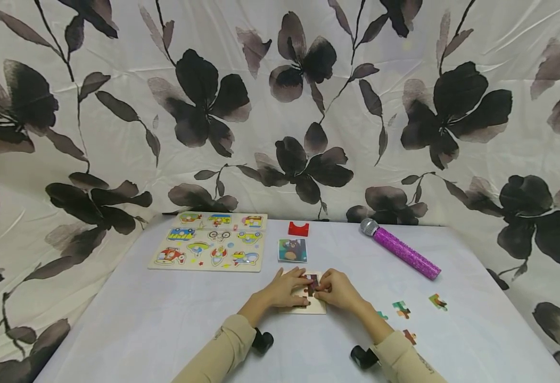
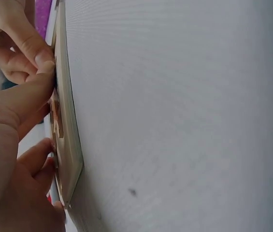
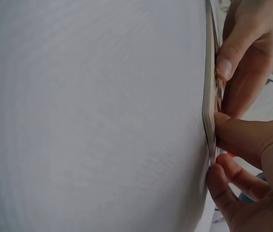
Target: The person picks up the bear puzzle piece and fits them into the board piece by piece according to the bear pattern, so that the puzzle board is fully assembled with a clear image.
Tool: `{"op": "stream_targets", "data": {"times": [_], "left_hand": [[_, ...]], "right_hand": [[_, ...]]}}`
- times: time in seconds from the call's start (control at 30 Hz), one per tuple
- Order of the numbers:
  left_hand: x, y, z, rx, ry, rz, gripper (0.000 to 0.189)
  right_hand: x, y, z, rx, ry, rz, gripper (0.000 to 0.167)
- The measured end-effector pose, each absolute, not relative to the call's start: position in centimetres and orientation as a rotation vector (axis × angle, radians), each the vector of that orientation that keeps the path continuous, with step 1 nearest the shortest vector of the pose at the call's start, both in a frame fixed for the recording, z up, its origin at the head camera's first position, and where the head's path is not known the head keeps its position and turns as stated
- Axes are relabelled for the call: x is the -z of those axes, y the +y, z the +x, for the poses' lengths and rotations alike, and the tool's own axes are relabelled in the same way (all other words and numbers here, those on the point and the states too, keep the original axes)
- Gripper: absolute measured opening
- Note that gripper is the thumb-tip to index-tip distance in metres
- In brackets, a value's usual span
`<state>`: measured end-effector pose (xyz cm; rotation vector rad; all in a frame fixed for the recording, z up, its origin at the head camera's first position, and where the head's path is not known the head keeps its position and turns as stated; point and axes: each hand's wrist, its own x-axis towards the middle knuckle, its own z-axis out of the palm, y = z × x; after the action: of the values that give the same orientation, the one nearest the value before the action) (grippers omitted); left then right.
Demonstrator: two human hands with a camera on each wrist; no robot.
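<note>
A small wooden jigsaw board [image 1: 315, 307] lies on the table in front of me, partly covered by both hands. My left hand [image 1: 285, 290] rests across its left side with the fingers spread and fairly straight. At the right edge, my right hand [image 1: 339, 290] has its fingers curled and pinches a dark puzzle piece [image 1: 313, 283] against the board. Both thumbs come close together over the board [image 2: 71, 140] in the left wrist view. Seen edge-on in the right wrist view, the board [image 3: 208, 106] lies under both hands; the piece itself is hidden there.
Several loose puzzle pieces [image 1: 401, 309] lie to the right. Behind the board are a bear picture card [image 1: 292, 250] and a red holder [image 1: 298, 229]. A vehicle peg puzzle [image 1: 208, 250] lies back left, a glittery purple microphone [image 1: 404, 250] back right.
</note>
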<state>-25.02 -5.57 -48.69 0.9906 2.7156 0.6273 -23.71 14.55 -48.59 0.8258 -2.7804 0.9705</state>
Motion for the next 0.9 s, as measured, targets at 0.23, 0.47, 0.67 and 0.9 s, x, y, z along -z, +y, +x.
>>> {"op": "stream_targets", "data": {"times": [0.23,0.47,0.67,0.9], "left_hand": [[48.46,-5.51,-24.96,-0.623,2.717,0.995,0.055],[48.61,-5.50,-24.78,-0.623,2.717,1.000,0.055],[48.67,-5.47,-24.63,-0.621,2.708,1.003,0.056],[48.70,-5.40,-24.85,-0.605,2.723,0.987,0.057]], "right_hand": [[48.21,14.19,-23.37,-0.890,-2.808,0.807,0.011],[48.35,14.22,-23.05,-0.889,-2.787,0.799,0.012],[48.34,14.17,-22.72,-0.858,-2.783,0.795,0.013],[48.26,13.86,-22.91,-0.815,-2.785,0.757,0.014]]}}
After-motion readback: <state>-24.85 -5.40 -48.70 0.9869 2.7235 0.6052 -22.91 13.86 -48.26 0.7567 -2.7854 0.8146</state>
